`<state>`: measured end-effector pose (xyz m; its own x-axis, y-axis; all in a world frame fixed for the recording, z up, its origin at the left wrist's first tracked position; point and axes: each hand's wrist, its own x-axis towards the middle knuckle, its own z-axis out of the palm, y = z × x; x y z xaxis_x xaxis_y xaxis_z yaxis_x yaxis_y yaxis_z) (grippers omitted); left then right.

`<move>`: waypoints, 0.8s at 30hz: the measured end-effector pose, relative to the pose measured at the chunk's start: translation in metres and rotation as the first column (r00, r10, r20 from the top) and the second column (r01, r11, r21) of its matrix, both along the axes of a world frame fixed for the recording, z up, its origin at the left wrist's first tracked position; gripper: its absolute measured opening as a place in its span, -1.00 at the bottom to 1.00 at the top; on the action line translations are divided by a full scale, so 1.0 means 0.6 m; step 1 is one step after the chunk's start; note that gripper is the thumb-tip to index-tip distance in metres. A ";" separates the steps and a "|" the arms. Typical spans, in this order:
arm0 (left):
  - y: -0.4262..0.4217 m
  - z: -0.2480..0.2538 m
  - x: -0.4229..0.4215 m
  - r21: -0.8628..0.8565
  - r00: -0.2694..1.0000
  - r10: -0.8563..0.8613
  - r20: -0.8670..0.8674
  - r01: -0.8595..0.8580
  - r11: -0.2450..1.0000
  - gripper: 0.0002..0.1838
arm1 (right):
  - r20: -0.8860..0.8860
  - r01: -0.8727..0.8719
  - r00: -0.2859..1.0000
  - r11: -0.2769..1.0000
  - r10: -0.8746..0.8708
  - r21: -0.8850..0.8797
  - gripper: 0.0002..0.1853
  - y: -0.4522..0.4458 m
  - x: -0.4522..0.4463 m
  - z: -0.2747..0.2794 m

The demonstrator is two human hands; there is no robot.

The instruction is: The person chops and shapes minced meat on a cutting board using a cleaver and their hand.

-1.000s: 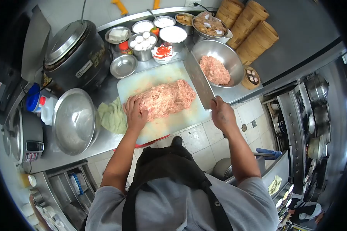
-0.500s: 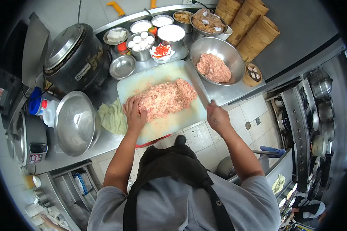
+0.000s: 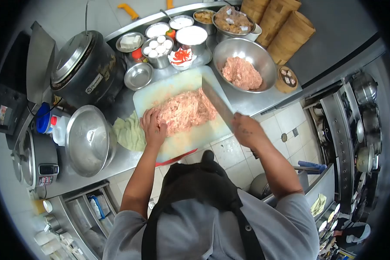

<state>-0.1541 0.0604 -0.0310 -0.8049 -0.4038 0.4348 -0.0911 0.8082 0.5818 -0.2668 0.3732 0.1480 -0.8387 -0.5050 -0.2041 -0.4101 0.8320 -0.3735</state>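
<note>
Left hand (image 3: 153,129): left of the frame's middle, laid on the near left end of the meat, thumb spread apart from the fingers.
Right hand (image 3: 248,130): right of the middle, fingers closed round the handle of a cleaver (image 3: 216,100).
Blade: slanting from the top edge of the board down to the right hand, along the right end of the meat; whether it touches there, I cannot tell.
Minced meat (image 3: 183,112): a broad, pale pink mound at the centre of the frame, lying on a whitish cutting board (image 3: 184,82).
Board: on a steel table (image 3: 264,102), a crumpled green cloth (image 3: 130,133) just beside its left edge.
Steel bowl (image 3: 267,58): right of upper centre, with a second lump of mince (image 3: 242,73) inside.
Large basin (image 3: 87,141): left of the frame, tilted, beside the cloth.
Upper middle: a container of white eggs (image 3: 158,47), a white bowl of red strips (image 3: 181,56) and a shallow metal dish (image 3: 138,76).
Bamboo steamers (image 3: 291,38): stacked at upper right.
Black cooker (image 3: 93,71): upper left, with a silver lid.
</note>
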 end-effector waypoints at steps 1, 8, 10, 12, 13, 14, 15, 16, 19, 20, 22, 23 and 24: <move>0.003 0.000 0.007 0.006 1.000 0.001 0.012 -0.001 1.000 -0.47 | -0.004 0.041 0.999 0.998 -0.041 -0.045 -0.74 -0.008 0.009 0.040; 0.001 0.005 0.002 -0.010 1.000 -0.004 0.008 0.004 1.000 -0.49 | -0.007 -0.036 0.999 0.999 0.036 -0.012 -0.72 0.004 -0.006 -0.081; -0.001 0.003 -0.007 -0.023 1.000 0.003 -0.002 -0.003 1.000 -0.49 | 0.058 -0.002 0.998 1.000 0.000 0.027 -0.72 0.012 -0.003 -0.012; 0.004 0.007 -0.002 -0.021 1.000 0.011 0.006 -0.011 1.000 -0.49 | -0.048 0.041 0.998 0.996 -0.044 -0.073 -0.78 0.010 0.015 0.039; 0.005 0.006 -0.002 -0.013 1.000 0.007 0.001 -0.007 1.000 -0.50 | -0.084 0.072 0.993 0.987 -0.085 -0.145 -0.79 0.000 0.029 0.061; 0.005 0.006 -0.002 -0.007 1.000 0.006 -0.005 -0.006 1.000 -0.50 | -0.120 0.098 0.985 0.971 -0.126 -0.218 -0.81 -0.009 0.041 0.070; 0.002 0.007 -0.003 -0.003 1.000 0.004 -0.014 -0.004 1.000 -0.50 | -0.164 0.119 0.972 0.957 -0.166 -0.266 -0.81 -0.016 0.052 0.045; 0.001 0.009 -0.002 -0.005 1.000 0.003 -0.017 -0.003 1.000 -0.50 | -0.106 0.183 0.972 0.959 -0.209 -0.217 -0.82 -0.023 0.064 0.021; 0.004 0.006 0.005 -0.008 1.000 -0.004 -0.025 0.004 1.000 -0.51 | -0.115 -0.118 0.988 0.987 0.105 -0.113 -0.82 0.042 0.060 -0.130; 0.000 0.006 0.009 -0.017 1.000 -0.016 -0.021 0.016 1.000 -0.51 | -0.066 -0.078 0.995 0.996 0.074 -0.053 -0.82 0.037 0.065 -0.110; -0.001 0.005 0.005 -0.017 0.999 -0.005 -0.048 0.004 1.000 -0.52 | 0.016 -0.036 0.999 0.996 0.035 0.082 -0.80 0.014 0.048 -0.002; 0.002 0.006 0.011 -0.012 0.999 -0.016 -0.049 0.015 1.000 -0.52 | -0.031 -0.004 1.000 0.998 0.002 -0.058 -0.80 0.005 0.055 0.049; -0.002 0.010 -0.004 -0.014 0.997 -0.021 -0.080 0.020 1.000 -0.52 | -0.065 0.029 0.997 0.993 -0.036 -0.114 -0.80 -0.007 0.058 0.083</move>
<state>-0.1565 0.0594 -0.0247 -0.7751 -0.3812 0.5039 -0.0277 0.8172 0.5756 -0.2323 0.3692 0.1977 -0.8649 -0.4938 -0.0901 -0.4107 0.7994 -0.4385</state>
